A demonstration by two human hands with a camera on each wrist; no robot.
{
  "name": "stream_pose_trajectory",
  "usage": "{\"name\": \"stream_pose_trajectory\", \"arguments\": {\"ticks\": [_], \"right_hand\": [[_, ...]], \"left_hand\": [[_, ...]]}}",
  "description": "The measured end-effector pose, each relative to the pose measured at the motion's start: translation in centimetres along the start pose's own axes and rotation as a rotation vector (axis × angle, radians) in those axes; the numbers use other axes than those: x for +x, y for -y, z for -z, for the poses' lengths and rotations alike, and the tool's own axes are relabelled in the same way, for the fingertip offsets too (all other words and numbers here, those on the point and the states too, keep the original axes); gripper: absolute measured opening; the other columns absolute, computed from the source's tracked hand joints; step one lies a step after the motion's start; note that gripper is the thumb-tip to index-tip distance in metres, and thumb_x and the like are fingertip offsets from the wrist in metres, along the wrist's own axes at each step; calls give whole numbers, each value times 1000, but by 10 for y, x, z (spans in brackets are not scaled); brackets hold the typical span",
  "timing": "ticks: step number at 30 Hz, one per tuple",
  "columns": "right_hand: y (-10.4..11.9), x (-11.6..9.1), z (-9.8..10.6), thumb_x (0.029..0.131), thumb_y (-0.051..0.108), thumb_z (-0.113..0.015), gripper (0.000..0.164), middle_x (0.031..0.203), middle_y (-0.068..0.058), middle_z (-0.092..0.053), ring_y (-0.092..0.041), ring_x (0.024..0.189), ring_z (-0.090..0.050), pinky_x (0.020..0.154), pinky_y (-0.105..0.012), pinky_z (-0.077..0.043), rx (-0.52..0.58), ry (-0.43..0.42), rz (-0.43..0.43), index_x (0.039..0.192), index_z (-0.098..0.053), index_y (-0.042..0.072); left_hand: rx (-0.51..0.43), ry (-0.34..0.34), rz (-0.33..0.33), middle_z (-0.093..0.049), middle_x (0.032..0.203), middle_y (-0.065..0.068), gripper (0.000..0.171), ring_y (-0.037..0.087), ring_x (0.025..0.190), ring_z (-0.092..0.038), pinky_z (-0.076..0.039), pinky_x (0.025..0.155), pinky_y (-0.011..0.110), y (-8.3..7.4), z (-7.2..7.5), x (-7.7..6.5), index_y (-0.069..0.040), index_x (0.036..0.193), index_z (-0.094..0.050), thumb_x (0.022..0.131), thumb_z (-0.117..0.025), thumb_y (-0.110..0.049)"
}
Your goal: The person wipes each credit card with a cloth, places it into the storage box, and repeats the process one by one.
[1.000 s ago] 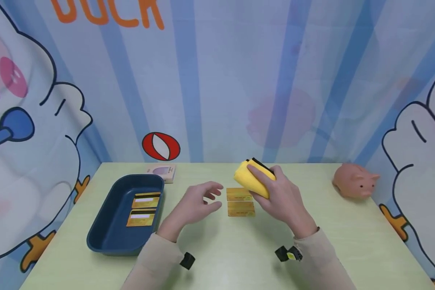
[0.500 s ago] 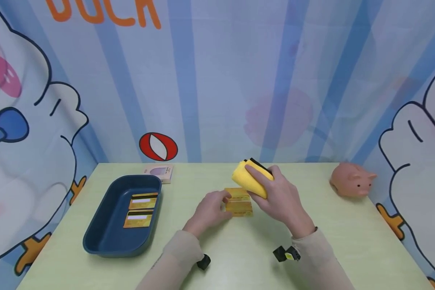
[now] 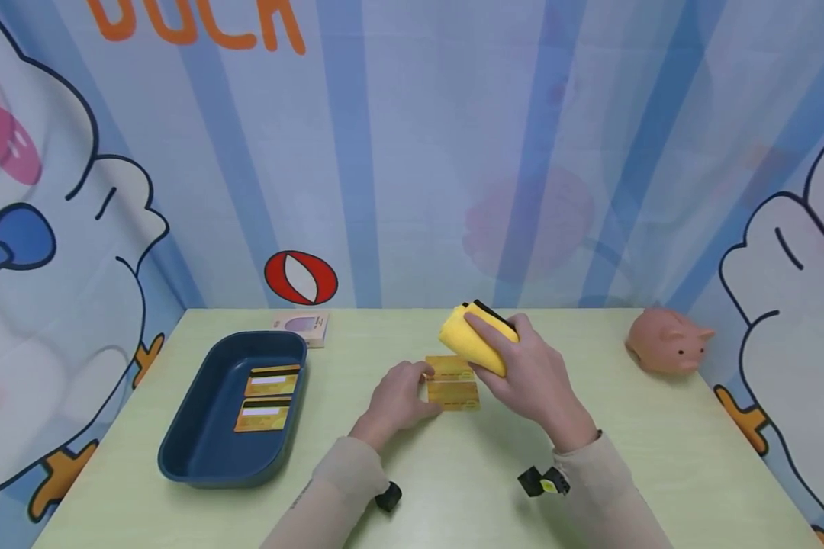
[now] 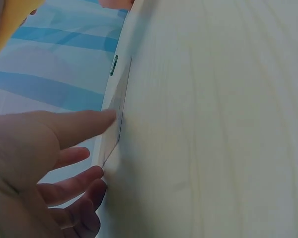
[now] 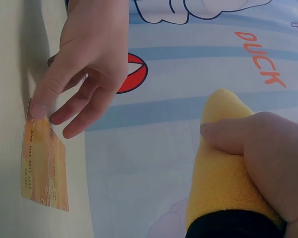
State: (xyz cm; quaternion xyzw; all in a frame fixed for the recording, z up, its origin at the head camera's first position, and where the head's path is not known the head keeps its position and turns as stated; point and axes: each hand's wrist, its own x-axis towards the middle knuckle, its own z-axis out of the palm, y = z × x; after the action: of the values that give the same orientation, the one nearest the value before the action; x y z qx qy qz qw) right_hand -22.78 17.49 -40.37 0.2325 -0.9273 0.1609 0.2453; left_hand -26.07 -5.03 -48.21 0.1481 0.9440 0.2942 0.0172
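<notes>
fingers of the right hand [image 3: 522, 374] grasp, above the pale worktop [image 3: 680, 457], a rolled yellow cloth [image 3: 470, 339], its long axis nearly upright in the right wrist view, narrow end up. the left hand [image 3: 400, 396], fingers relaxed, touches the near gold card [image 3: 456, 395] at its left end, the far gold card [image 3: 453, 368] just beyond, both long axes running left to right.

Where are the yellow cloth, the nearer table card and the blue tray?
Yellow cloth [image 3: 460, 341], head view: uncovered left part.
Nearer table card [image 3: 457, 396], head view: middle of uncovered face.
Blue tray [image 3: 206, 438], head view: bare floor inside.
</notes>
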Motion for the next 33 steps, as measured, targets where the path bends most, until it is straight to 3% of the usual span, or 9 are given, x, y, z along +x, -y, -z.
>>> {"name": "stream_pose_trajectory", "arguments": {"ticks": [10,17,23,28,33], "right_hand": [[2,1,1,92,35,-81,68,112,-20,-55,-24,76,-55,53,-37,-50,1,3,-4,154,-53,33],[1,1,1,91,35,-82,69,111,-20,-55,-24,74,-54,53,-37,-50,-3,-14,3,154,-55,33],[1,0,0,90,35,-83,69,110,-20,-55,-22,72,-53,52,-35,-48,8,-9,3,154,-55,33],[1,-1,-1,91,35,-82,69,111,-20,-55,-22,73,-53,52,-35,-48,8,1,-2,154,-54,33],[2,0,0,91,35,-82,69,111,-20,-55,-22,73,-53,52,-34,-48,9,5,-2,154,-54,32]], "left_hand": [[-54,48,-8,-65,112,7,58,22,99,-59,-54,93,45,2,3,-1,-8,131,-67,79,-92,-18],[-62,145,-57,-66,113,6,59,21,100,-58,-53,94,43,7,9,3,-7,137,-64,83,-88,-14],[-72,235,-47,-65,118,8,61,23,107,-58,-50,101,44,10,11,2,-6,140,-62,84,-86,-12],[-66,269,-54,-61,115,7,56,20,101,-53,-50,98,41,11,12,2,-4,135,-66,83,-86,-12],[-34,242,-95,-55,104,3,47,18,95,-49,-49,85,34,13,12,0,-6,127,-72,83,-86,-13]]}}
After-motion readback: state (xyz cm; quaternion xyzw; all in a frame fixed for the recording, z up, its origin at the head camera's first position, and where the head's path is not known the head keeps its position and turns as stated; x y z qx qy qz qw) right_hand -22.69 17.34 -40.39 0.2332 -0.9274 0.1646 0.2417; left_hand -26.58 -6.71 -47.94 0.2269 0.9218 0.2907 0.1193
